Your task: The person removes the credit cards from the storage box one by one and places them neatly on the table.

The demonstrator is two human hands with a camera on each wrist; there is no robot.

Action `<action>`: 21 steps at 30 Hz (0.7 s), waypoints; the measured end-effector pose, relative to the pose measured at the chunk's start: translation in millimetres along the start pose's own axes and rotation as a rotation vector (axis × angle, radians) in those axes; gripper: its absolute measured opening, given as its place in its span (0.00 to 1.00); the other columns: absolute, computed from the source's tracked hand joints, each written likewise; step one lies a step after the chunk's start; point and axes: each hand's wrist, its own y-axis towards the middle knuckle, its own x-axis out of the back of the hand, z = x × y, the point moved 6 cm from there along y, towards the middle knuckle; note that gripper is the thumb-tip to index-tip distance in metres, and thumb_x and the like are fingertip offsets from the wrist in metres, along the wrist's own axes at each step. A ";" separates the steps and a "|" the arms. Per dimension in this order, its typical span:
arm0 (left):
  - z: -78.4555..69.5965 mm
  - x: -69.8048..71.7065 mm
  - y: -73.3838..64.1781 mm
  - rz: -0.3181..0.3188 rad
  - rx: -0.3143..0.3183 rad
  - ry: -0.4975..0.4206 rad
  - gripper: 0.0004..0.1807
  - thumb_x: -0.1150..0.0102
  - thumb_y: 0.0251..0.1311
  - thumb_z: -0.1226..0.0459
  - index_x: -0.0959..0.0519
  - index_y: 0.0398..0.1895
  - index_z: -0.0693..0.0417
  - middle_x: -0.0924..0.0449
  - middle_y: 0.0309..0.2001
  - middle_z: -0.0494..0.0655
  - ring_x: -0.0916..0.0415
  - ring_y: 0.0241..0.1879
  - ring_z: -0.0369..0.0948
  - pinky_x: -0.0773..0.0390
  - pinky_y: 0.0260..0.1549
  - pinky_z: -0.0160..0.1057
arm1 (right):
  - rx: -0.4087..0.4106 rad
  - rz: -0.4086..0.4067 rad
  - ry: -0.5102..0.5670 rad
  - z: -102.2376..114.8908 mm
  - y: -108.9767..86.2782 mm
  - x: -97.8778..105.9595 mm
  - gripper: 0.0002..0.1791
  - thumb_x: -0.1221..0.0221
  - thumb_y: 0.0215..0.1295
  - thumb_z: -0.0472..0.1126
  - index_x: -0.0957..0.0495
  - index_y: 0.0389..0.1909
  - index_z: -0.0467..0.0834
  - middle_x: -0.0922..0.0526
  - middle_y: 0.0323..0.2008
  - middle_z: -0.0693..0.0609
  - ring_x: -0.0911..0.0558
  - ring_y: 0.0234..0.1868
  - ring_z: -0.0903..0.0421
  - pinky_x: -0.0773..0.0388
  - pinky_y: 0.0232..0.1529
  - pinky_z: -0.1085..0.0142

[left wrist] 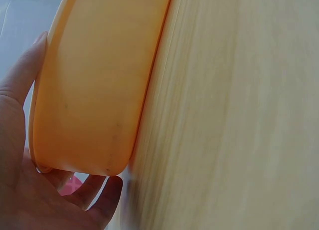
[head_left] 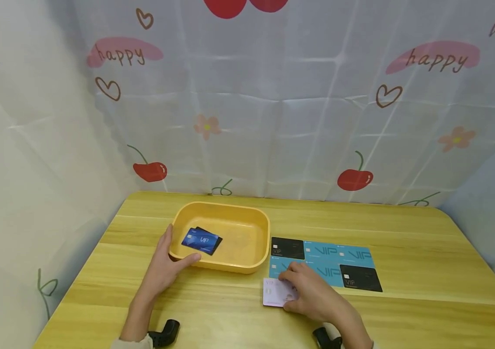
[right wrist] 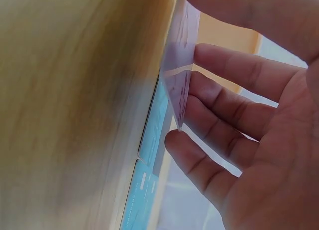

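A yellow plastic bin (head_left: 234,267) sits on the table, left of centre. My left hand (head_left: 161,272) grips its near left corner, the thumb on the front rim and the fingers along the left side. In the left wrist view those fingers wrap the end of the bin (left wrist: 94,90). Inside lies a blue VIP card (head_left: 199,241) on top of a dark one. My right hand (head_left: 312,293) pinches a pale lilac VIP card (head_left: 273,292) by its edges. The right wrist view shows this card (right wrist: 180,60) tilted between thumb and fingers, over the blue cards (right wrist: 154,125).
Right of the bin, light blue VIP cards (head_left: 327,275) and two black cards (head_left: 288,248) lie flat in two rows on the wooden table (head_left: 426,252). A printed white curtain (head_left: 273,145) hangs behind the table. Black wrist mounts (head_left: 166,334) show at the bottom.
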 end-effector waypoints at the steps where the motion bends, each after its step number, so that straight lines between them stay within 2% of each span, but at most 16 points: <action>1: 0.0 0.1 0.0 0.000 -0.001 0.002 0.64 0.28 0.54 0.49 0.65 0.80 0.56 0.64 0.78 0.59 0.63 0.75 0.56 0.56 0.69 0.60 | 0.001 0.000 -0.002 0.3 -0.3 -0.1 0.23 0.25 0.48 0.42 0.18 0.47 0.43 0.28 0.39 0.60 0.33 0.39 0.59 0.31 0.38 0.64; 11: 0.5 -1.4 -1.0 0.002 -0.001 0.000 0.64 0.28 0.54 0.49 0.65 0.80 0.56 0.64 0.78 0.60 0.62 0.75 0.56 0.56 0.69 0.60 | -0.008 0.021 -0.021 1.2 -3.1 -1.1 0.24 0.25 0.47 0.40 0.18 0.48 0.43 0.29 0.38 0.60 0.34 0.38 0.59 0.33 0.37 0.65; 21: -0.4 -0.3 -0.1 -0.005 -0.011 -0.002 0.65 0.28 0.54 0.48 0.66 0.80 0.56 0.64 0.78 0.60 0.61 0.75 0.57 0.56 0.69 0.61 | -0.021 -0.006 -0.054 1.6 -3.4 -0.8 0.22 0.27 0.48 0.39 0.18 0.46 0.41 0.29 0.38 0.58 0.34 0.38 0.57 0.33 0.36 0.64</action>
